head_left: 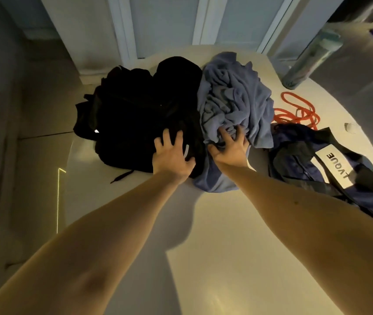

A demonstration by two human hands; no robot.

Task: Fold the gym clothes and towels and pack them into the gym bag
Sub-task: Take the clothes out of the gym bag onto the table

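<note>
A crumpled pile of black gym clothes [135,110] lies on the pale round table [237,258], left of a bunched blue-grey towel [235,98]. My left hand [171,155] rests on the near edge of the black pile, fingers spread, pressing the fabric. My right hand [229,146] digs into the lower folds of the towel, fingers curled in the cloth. A dark navy gym bag [312,162] with black straps and a white label lies to the right, touching the towel.
An orange cord [296,110] is coiled behind the bag. A tall translucent water bottle [310,57] stands at the back right. A small white object [350,128] sits near the table's right edge. The floor drops away on the left.
</note>
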